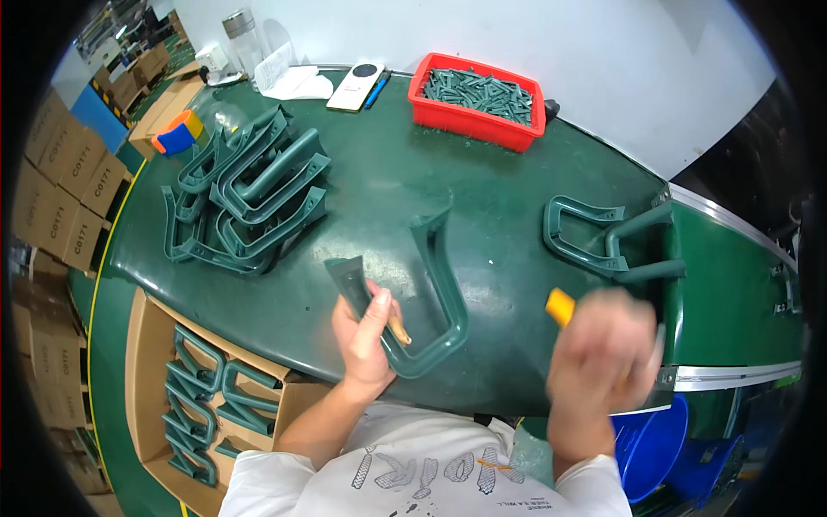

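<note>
My left hand [366, 332] is closed round one leg of a dark green U-shaped plastic handle [450, 297], raised with its two flared ends pointing away from me. A tan cover or wrap seems to sit on one of its fingers. Off to the right, my right hand [607, 345] is smeared by motion. From it sticks out a yellow tool [560, 307], whose kind I cannot make out. The right hand is apart from the handle. Two or so similar green handles [586, 233] lie beyond it, near the table's right edge.
More green handles [267, 189] are piled at the left of the green table [379, 181]. An open carton [138, 379] below holds several more. At the back are a red bin [474, 125] of small green pieces, a phone [356, 88], a pen [377, 90] and a glass bottle [244, 43].
</note>
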Demonstrator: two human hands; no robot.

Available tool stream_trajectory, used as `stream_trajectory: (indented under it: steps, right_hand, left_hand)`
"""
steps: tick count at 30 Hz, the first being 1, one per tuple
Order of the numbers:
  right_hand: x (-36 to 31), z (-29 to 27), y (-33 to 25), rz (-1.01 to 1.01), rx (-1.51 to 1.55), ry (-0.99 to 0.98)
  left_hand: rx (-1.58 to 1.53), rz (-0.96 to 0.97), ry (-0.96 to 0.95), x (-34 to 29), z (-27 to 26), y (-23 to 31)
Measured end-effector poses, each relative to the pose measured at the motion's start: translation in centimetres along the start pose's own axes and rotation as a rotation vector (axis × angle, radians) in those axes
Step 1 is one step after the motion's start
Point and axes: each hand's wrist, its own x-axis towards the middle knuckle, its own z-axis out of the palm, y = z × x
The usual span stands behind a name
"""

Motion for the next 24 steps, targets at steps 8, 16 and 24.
stream_trajectory:
  steps: [8, 16, 24]
  right_hand:
    - [-3.0, 3.4, 6.2, 0.794, 0.082, -0.406]
    - [-9.0, 4.1, 1.7, 1.033, 0.156, -0.314]
    - [-9.8, 4.0, 1.3, 1.409, 0.525, -0.284]
  left_hand:
    - [-0.091, -0.112, -0.071, -0.4, -1.1, 1.4]
    - [-0.100, -0.026, -0.326, 0.0, -2.1, -0.9]
    - [1.169, 0.478, -0.667, 0.9, -1.5, -2.6]
